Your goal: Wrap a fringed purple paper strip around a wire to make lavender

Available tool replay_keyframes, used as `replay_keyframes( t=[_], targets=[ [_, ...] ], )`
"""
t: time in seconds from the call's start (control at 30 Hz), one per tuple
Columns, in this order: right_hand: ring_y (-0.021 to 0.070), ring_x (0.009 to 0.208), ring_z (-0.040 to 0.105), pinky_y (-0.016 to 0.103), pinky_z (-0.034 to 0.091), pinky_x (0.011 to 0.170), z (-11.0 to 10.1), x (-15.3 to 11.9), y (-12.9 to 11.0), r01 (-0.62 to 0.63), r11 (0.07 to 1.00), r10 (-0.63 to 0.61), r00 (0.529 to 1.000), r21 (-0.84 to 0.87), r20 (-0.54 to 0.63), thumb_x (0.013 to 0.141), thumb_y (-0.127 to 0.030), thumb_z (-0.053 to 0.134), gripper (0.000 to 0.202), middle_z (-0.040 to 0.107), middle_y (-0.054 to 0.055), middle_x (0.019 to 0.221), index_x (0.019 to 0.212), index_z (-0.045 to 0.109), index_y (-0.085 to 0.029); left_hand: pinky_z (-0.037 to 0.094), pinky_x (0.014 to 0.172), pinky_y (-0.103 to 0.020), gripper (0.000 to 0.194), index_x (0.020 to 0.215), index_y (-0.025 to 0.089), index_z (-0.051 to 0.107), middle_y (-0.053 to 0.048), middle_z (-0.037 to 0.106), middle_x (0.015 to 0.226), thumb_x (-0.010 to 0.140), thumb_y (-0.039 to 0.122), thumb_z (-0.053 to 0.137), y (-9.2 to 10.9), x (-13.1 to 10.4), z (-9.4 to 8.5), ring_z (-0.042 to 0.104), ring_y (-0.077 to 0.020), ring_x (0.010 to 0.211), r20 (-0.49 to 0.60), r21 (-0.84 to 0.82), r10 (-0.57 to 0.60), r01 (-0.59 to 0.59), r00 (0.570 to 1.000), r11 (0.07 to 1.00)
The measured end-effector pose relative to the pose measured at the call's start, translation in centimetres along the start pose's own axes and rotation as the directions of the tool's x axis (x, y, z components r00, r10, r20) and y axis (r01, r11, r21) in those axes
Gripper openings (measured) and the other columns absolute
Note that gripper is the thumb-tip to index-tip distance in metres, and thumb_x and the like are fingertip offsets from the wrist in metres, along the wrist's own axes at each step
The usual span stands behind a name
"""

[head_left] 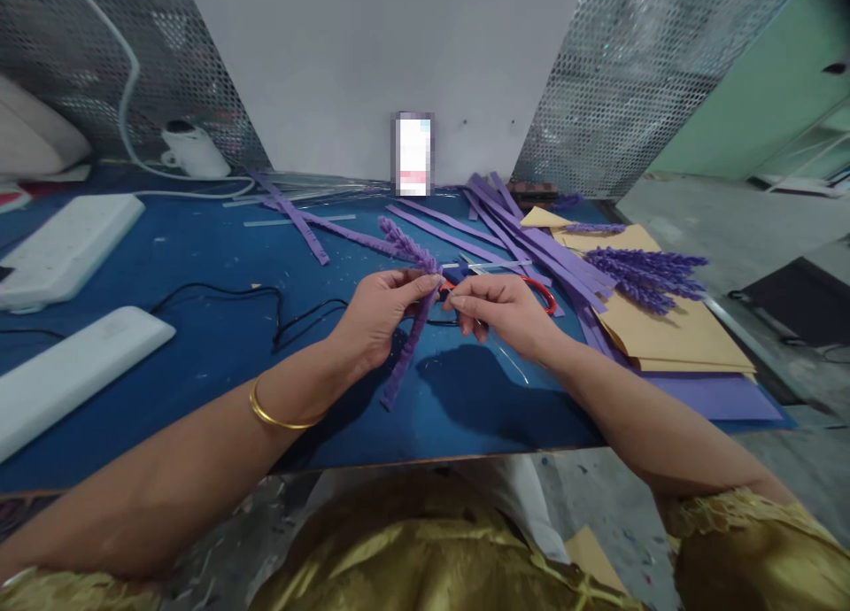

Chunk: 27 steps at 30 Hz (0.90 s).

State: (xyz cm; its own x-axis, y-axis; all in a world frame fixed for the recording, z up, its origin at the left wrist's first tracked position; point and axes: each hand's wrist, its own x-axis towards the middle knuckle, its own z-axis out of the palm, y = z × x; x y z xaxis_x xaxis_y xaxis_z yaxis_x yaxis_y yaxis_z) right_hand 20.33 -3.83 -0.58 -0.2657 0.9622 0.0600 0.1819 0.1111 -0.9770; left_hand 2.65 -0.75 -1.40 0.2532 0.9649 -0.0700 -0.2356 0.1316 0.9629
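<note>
Pinched between the thumb and fingers of my left hand (383,314) is a purple fringed flower stem (403,242), its curled head pointing up and left. A purple fringed strip (406,363) hangs down from the same grip. My right hand (495,310) is closed just right of the stem, fingertips pressed together; a thin wire shows below it, but what the fingertips grip is too small to tell. Red-handled scissors (548,297) lie behind my right hand, partly hidden by it.
Purple paper strips (531,239) lie behind and right of my hands. Finished purple flower sprigs (654,274) rest on yellow paper (683,336) at the right. A lit phone (413,155) leans on the back panel. White devices (86,363) and a black cable (256,288) lie left.
</note>
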Motion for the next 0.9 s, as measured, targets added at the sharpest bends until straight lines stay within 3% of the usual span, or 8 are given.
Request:
replay_keyframes(
  t=[0.17, 0.37, 0.6, 0.77, 0.9],
  targets=[
    [0.0076, 0.042, 0.05, 0.021, 0.039, 0.043, 0.05, 0.02, 0.16, 0.039, 0.999, -0.041, 0.998, -0.03, -0.057, 0.085, -0.034, 0.063, 0.021, 0.061, -0.002, 0.054, 0.078, 0.068, -0.015, 0.045, 0.07, -0.024, 0.021, 0.074, 0.015, 0.078, -0.004, 0.073, 0.075, 0.063, 0.031, 0.086, 0.39, -0.29, 0.2, 0.062, -0.0145, 0.073, 0.007, -0.071, -0.071, 0.071, 0.997, 0.995],
    [0.0079, 0.043, 0.051, 0.021, 0.039, 0.044, 0.22, -0.08, 0.33, 0.051, 0.995, -0.056, 0.997, -0.081, -0.049, 0.086, -0.031, 0.061, 0.02, 0.061, -0.002, 0.054, 0.076, 0.067, -0.015, 0.044, 0.065, -0.024, 0.012, 0.065, 0.015, 0.076, -0.002, 0.068, 0.063, 0.065, 0.025, 0.081, 0.46, -0.35, 0.4, 0.059, -0.0129, 0.064, -0.029, -0.021, -0.028, 0.028, 0.999, 0.999],
    [0.0076, 0.042, 0.05, 0.021, 0.039, 0.044, 0.22, -0.05, 0.24, 0.071, 0.994, -0.077, 0.994, -0.082, -0.075, 0.086, -0.031, 0.06, 0.019, 0.061, -0.002, 0.054, 0.075, 0.066, -0.016, 0.046, 0.069, -0.027, 0.02, 0.073, 0.017, 0.079, -0.005, 0.074, 0.076, 0.063, 0.033, 0.085, 0.36, -0.39, 0.3, 0.063, -0.0162, 0.072, 0.003, -0.033, -0.035, 0.035, 0.999, 0.999],
    [0.0078, 0.042, 0.05, 0.021, 0.039, 0.045, 0.29, -0.09, 0.37, 0.082, 0.991, -0.088, 0.995, -0.11, -0.052, 0.087, -0.031, 0.06, 0.02, 0.061, -0.002, 0.054, 0.075, 0.066, -0.016, 0.044, 0.066, -0.027, 0.022, 0.069, 0.016, 0.078, -0.005, 0.072, 0.07, 0.058, 0.032, 0.088, 0.49, -0.44, 0.28, 0.059, -0.0147, 0.067, -0.019, -0.01, -0.035, 0.034, 0.999, 0.999],
    [0.0082, 0.043, 0.05, 0.022, 0.039, 0.045, 0.36, -0.19, 0.34, 0.09, 0.983, -0.102, 0.993, -0.158, -0.064, 0.088, -0.03, 0.058, 0.02, 0.06, -0.002, 0.054, 0.074, 0.064, -0.017, 0.042, 0.066, -0.026, 0.026, 0.077, 0.016, 0.077, -0.003, 0.072, 0.079, 0.059, 0.032, 0.089, 0.46, -0.35, 0.27, 0.06, -0.0144, 0.073, -0.024, -0.028, -0.062, 0.062, 0.998, 0.998]
  ],
)
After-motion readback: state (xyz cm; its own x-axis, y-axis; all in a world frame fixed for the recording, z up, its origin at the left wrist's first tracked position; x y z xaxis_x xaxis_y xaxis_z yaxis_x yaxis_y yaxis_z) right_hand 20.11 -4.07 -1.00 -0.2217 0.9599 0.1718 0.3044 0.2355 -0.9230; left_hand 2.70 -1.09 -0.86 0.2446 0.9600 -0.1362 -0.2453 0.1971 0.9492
